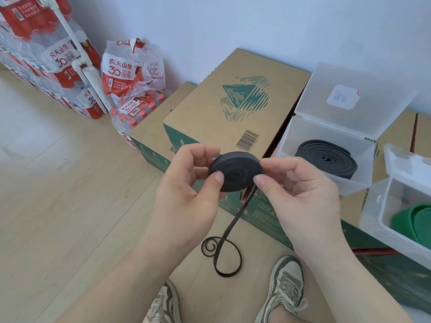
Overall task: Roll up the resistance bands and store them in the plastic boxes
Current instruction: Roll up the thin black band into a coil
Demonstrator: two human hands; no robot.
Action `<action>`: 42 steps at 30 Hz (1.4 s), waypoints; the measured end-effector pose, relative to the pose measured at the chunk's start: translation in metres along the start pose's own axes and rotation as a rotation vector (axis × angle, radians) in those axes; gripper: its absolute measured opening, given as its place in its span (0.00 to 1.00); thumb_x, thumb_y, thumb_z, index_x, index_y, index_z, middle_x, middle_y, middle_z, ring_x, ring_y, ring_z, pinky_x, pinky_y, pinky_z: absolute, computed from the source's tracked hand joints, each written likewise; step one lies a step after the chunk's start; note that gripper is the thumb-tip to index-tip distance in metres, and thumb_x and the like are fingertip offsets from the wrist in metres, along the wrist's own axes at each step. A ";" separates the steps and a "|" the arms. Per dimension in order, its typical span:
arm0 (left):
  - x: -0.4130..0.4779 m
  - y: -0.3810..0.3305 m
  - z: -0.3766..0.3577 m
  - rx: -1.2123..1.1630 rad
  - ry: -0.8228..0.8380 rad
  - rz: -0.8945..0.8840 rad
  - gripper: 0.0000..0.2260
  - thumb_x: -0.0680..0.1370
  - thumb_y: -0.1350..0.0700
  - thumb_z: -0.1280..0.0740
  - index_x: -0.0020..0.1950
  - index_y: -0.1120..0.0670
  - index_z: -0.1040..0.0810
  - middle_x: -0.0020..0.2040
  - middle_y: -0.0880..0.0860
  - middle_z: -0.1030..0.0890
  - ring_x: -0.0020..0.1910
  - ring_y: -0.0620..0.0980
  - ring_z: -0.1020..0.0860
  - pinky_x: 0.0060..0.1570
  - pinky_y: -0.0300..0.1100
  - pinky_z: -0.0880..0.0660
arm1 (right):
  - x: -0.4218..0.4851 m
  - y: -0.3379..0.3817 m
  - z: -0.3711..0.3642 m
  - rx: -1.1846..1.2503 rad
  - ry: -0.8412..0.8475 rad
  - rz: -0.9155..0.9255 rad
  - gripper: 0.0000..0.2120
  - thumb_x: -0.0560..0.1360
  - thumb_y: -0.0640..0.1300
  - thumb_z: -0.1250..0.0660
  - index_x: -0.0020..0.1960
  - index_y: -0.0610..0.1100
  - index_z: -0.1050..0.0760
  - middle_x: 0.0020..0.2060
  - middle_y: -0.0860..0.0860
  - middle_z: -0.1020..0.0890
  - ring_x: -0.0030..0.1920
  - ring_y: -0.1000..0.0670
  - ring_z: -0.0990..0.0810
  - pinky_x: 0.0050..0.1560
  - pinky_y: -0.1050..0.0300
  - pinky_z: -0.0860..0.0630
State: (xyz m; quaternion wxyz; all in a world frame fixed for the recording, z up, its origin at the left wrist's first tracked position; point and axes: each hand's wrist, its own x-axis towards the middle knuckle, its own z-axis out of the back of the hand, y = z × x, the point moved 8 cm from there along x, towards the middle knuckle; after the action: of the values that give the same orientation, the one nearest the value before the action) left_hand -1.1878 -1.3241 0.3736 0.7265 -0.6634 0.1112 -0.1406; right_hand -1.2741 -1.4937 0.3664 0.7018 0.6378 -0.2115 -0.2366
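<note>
A black resistance band is wound into a tight disc in mid-air at the centre of the head view. My left hand grips the disc's left side, thumb on its face. My right hand pinches its right edge. The band's loose tail hangs down and curls on the floor. An open clear plastic box on the right holds a rolled dark grey band. A second clear box at the far right holds a green band.
Cardboard cartons with green print stand behind my hands and under the boxes. Packs of bottled water are stacked at the back left against the wall. My two sneakers stand on the wooden floor below.
</note>
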 end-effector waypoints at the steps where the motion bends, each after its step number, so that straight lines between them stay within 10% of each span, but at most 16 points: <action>1: -0.001 0.000 -0.004 -0.031 0.025 0.022 0.15 0.81 0.69 0.34 0.58 0.50 0.24 0.53 0.48 0.17 0.53 0.53 0.17 0.44 0.48 0.15 | 0.000 0.001 -0.002 -0.003 0.004 0.015 0.15 0.74 0.31 0.25 0.49 0.51 0.16 0.45 0.53 0.11 0.48 0.53 0.13 0.50 0.62 0.18; 6: -0.004 0.012 -0.009 0.039 0.087 0.111 0.14 0.81 0.66 0.34 0.57 0.46 0.25 0.53 0.45 0.18 0.52 0.48 0.17 0.43 0.45 0.15 | 0.003 -0.002 -0.001 0.064 0.018 0.023 0.15 0.76 0.29 0.28 0.45 0.49 0.16 0.43 0.51 0.12 0.46 0.54 0.14 0.50 0.62 0.19; 14: -0.011 -0.011 -0.018 0.542 0.176 -0.315 0.14 0.79 0.62 0.31 0.61 0.48 0.21 0.54 0.41 0.18 0.54 0.41 0.20 0.47 0.38 0.20 | -0.003 0.009 -0.009 -0.200 0.087 0.239 0.14 0.74 0.24 0.30 0.43 0.42 0.16 0.44 0.49 0.16 0.48 0.50 0.17 0.49 0.64 0.22; 25: -0.001 0.001 -0.001 -0.009 0.021 0.000 0.14 0.79 0.69 0.31 0.52 0.48 0.22 0.48 0.48 0.16 0.50 0.53 0.16 0.48 0.55 0.15 | 0.002 0.006 0.003 0.059 -0.022 0.030 0.17 0.72 0.30 0.24 0.49 0.51 0.14 0.44 0.55 0.11 0.43 0.58 0.15 0.47 0.68 0.21; 30: 0.001 0.013 -0.002 0.180 0.055 0.039 0.16 0.79 0.66 0.30 0.50 0.44 0.25 0.48 0.43 0.17 0.49 0.46 0.16 0.48 0.55 0.16 | 0.002 0.002 0.005 0.003 -0.028 0.024 0.16 0.71 0.29 0.23 0.44 0.51 0.13 0.41 0.54 0.11 0.42 0.57 0.14 0.45 0.67 0.21; 37: -0.012 -0.015 -0.018 0.553 0.178 -0.374 0.13 0.78 0.62 0.30 0.59 0.48 0.21 0.52 0.41 0.18 0.53 0.41 0.20 0.47 0.44 0.18 | -0.007 0.015 -0.009 -0.292 0.048 0.319 0.14 0.72 0.26 0.27 0.41 0.44 0.13 0.43 0.52 0.14 0.47 0.52 0.16 0.48 0.63 0.20; 42: -0.005 -0.010 -0.006 0.379 0.072 -0.215 0.13 0.78 0.65 0.29 0.55 0.46 0.19 0.48 0.40 0.17 0.51 0.42 0.18 0.45 0.44 0.17 | -0.003 0.006 0.000 -0.172 -0.029 0.105 0.15 0.70 0.33 0.22 0.46 0.52 0.14 0.43 0.58 0.12 0.47 0.54 0.13 0.51 0.60 0.18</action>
State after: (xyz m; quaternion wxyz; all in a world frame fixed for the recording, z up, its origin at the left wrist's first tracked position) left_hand -1.1956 -1.3290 0.3827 0.8146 -0.5175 0.0371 -0.2593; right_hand -1.2758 -1.4913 0.3727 0.7622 0.5597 -0.2338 -0.2260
